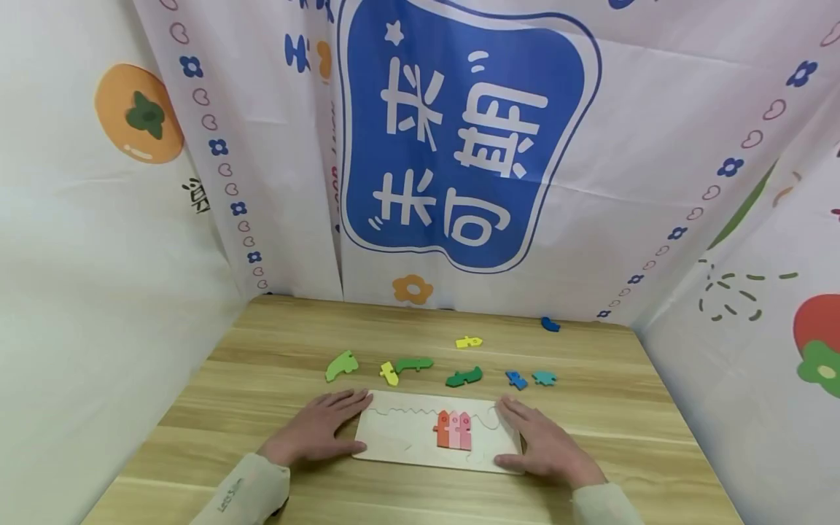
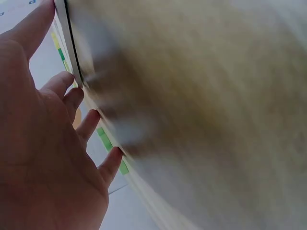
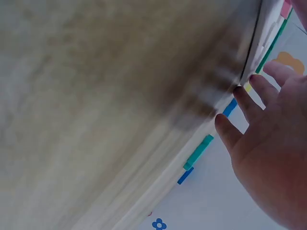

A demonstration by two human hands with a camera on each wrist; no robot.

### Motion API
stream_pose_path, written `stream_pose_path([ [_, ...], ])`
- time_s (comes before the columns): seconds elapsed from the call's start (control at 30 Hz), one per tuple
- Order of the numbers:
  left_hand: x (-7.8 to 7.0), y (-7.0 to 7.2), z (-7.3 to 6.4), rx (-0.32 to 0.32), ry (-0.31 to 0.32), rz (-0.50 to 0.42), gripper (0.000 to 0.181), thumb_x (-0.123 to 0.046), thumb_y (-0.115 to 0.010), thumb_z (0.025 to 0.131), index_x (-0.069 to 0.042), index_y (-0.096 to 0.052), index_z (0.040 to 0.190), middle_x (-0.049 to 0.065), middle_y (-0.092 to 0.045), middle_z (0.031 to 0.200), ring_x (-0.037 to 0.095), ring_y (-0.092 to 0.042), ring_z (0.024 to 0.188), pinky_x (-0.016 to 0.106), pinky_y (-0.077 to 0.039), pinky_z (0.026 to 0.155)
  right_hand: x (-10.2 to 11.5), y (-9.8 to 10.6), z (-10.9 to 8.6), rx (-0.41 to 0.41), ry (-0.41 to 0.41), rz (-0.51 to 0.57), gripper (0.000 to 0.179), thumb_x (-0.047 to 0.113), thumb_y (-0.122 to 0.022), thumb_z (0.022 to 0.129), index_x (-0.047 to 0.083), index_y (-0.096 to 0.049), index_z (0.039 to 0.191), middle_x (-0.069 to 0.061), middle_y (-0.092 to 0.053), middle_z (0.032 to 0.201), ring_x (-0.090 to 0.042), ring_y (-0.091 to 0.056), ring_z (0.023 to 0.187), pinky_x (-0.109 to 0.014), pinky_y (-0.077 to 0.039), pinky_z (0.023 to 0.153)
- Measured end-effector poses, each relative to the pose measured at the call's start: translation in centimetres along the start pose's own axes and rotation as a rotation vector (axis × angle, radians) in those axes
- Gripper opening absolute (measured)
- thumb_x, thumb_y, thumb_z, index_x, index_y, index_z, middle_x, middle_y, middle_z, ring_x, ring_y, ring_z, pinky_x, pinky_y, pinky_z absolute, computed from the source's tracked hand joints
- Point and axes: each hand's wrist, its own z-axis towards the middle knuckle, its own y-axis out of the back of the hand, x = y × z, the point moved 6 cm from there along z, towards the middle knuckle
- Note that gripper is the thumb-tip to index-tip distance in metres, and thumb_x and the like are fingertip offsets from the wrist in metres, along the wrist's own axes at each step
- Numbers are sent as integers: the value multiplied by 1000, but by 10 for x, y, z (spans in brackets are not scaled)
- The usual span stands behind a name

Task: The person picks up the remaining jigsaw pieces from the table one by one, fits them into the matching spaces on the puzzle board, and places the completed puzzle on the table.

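A pale wooden puzzle board (image 1: 394, 437) lies flat on the table between the two hands. Three joined pieces rest on it: an orange-red one (image 1: 442, 430), a light pink one (image 1: 454, 432) and a deeper pink one (image 1: 465, 434). With fingers spread, the left hand (image 1: 319, 429) touches the board's left end, its thumb by the near corner. The right hand (image 1: 547, 445) touches the right end in the same way. Both wrist views show extended fingers along the board's edge; its top surface is barely seen there.
Beyond the board lie loose puzzle pieces: light green (image 1: 341, 366), yellow (image 1: 389, 374), green (image 1: 415, 364), dark green (image 1: 464, 377), blue (image 1: 516, 380) and teal (image 1: 545, 378). Farther back are another yellow piece (image 1: 469, 342) and a dark blue one (image 1: 550, 325). Printed curtains (image 1: 289, 182) border the wooden table (image 1: 216, 423).
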Motion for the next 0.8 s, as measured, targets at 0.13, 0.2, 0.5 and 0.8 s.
stream_pose_path([
  [0.13, -1, 1, -1, 9, 10, -18, 90, -75, -57, 92, -26, -34, 164, -2, -34, 169, 36, -31, 155, 66, -24, 122, -1, -3, 0, 20, -5, -15, 106, 72, -72, 83, 9, -37, 161, -11, -31, 170, -38, -30, 156, -60, -29, 124],
  [0.2, -2, 2, -1, 4, 9, -16, 90, -74, -58, 92, -25, -34, 163, -2, -35, 169, 36, -32, 155, 66, -24, 121, -2, -3, 1, 16, -6, -13, 106, 71, -73, 83, 8, -38, 160, -12, -32, 170, -38, -31, 155, -60, -28, 124],
  [0.5, 0, 2, 3, -4, 6, -13, 90, -74, -58, 92, -24, -35, 163, 0, -36, 169, 37, -34, 154, 67, -25, 120, -5, 1, 6, 16, 23, -26, 107, 67, -76, 83, 3, -38, 159, -15, -33, 168, -40, -32, 154, -62, -27, 123],
  [0.8, -1, 3, 4, -15, 17, -26, 89, -71, -62, 91, -24, -37, 162, 1, -38, 168, 40, -35, 152, 70, -26, 117, -7, 1, 8, 17, 27, -11, 107, 68, -75, 83, 3, -37, 159, -16, -32, 169, -41, -31, 154, -65, -25, 123],
])
